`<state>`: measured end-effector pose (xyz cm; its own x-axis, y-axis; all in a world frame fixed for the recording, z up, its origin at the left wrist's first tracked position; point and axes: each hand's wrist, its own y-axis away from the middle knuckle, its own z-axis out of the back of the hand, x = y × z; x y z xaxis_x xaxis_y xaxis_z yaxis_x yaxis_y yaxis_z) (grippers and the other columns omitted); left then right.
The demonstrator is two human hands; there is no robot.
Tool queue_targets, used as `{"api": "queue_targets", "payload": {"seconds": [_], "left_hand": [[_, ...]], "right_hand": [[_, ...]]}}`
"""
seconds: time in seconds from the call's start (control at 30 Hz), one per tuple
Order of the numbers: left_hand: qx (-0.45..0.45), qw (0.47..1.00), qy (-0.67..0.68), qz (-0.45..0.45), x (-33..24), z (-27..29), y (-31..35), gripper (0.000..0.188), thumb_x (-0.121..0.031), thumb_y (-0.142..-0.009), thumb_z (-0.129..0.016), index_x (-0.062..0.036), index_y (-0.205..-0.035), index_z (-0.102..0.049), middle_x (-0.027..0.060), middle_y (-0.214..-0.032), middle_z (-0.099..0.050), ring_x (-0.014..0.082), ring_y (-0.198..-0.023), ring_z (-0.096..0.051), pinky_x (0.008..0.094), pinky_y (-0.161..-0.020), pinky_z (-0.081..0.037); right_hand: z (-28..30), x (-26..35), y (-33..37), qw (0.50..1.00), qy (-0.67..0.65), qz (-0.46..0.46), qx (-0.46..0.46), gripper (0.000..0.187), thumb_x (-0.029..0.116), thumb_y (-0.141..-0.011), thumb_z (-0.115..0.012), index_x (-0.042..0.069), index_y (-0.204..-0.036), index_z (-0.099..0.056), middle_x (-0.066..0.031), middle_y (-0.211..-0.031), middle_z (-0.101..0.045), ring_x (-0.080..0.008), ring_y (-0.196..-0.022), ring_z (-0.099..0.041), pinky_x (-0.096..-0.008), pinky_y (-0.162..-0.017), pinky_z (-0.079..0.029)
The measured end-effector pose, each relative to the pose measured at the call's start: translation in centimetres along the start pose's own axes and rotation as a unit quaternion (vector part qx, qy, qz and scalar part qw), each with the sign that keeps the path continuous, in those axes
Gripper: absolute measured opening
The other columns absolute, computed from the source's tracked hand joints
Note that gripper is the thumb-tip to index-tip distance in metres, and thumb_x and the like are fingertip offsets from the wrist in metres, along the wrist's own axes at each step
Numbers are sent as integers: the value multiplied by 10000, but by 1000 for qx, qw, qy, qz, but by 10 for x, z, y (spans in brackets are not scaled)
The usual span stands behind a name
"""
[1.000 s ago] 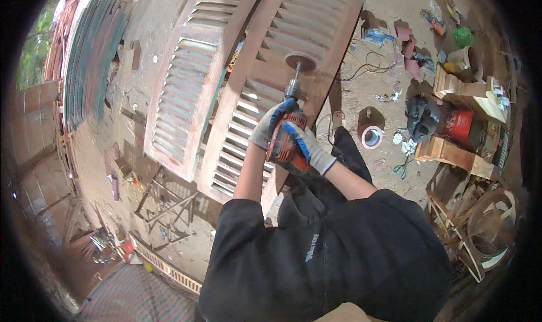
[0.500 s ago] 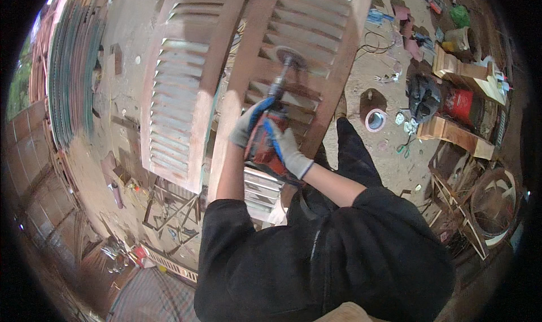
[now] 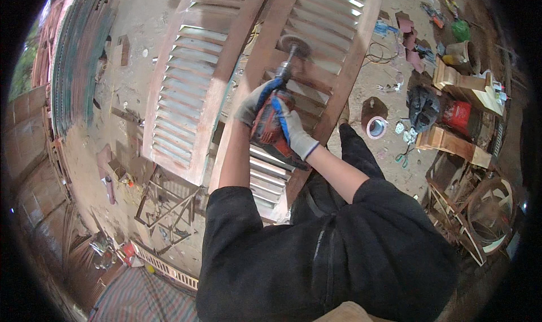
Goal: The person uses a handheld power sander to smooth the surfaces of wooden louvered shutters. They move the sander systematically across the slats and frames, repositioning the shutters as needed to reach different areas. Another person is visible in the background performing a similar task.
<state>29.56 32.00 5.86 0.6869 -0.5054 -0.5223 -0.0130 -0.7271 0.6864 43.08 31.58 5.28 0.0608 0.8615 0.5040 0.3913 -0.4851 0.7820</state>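
Both my hands wear white and blue work gloves and are closed on one red and black power drill (image 3: pixel 266 125). My left hand (image 3: pixel 255 103) wraps the front of the body near the chuck, and my right hand (image 3: pixel 294 131) grips farther back. A round disc (image 3: pixel 295 46), smeared by motion, is fitted on the drill's shaft. It lies over the middle rail of a louvred wooden shutter (image 3: pixel 333 104); whether it touches the wood I cannot tell. A second louvred shutter (image 3: pixel 195 172) lies to the left, its slats pale.
On the ground at right are a roll of tape (image 3: pixel 376 127), green-handled scissors (image 3: pixel 402 158), a black bag (image 3: pixel 422 108) and a red container (image 3: pixel 456 117). Long strips (image 3: pixel 73 68) are stacked far left. A metal frame (image 3: pixel 166 206) stands near the lower left.
The drill and both hands have shifted slightly up and right in the picture, with the disc still over the right shutter. The whole view has also shifted a little. Both hands keep their grip.
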Motion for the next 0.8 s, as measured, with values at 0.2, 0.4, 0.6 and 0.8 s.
{"api": "queue_targets", "payload": {"seconds": [0.2,0.4,0.6,0.8], "left_hand": [[5,995,-87,-45,-10,-10,8,319,-206,-911,-553,-37,-1176,-502,61,-942,-599,132,-779,-593,249,-670,-503],[27,998,56,25,17,-18,2,200,-286,-881,-590,-101,-958,-602,40,-747,-611,147,-627,-599,259,-577,-502],[30,999,38,8,104,-59,-40,253,-280,-885,-590,-51,-992,-615,43,-802,-638,139,-669,-614,264,-593,-507],[8,994,106,7,95,-59,-25,235,-271,-903,-550,-74,-1014,-609,67,-778,-646,171,-639,-628,299,-578,-533]], "right_hand": [[2,-13,-20,998,-1,-56,17,757,578,-723,-677,-66,-1101,-557,-134,-968,-632,-230,-854,-619,-345,-772,-494],[26,-20,-19,982,-126,-76,115,724,600,-714,-671,-30,-1065,-597,-115,-955,-639,-233,-828,-617,-345,-766,-489],[120,-7,1,998,-51,-21,40,668,597,-730,-664,15,-1050,-601,-92,-930,-640,-211,-792,-618,-331,-760,-499],[111,-4,3,996,-46,-59,56,691,600,-718,-674,4,-1057,-593,-88,-930,-640,-199,-796,-621,-316,-747,-503]]}}
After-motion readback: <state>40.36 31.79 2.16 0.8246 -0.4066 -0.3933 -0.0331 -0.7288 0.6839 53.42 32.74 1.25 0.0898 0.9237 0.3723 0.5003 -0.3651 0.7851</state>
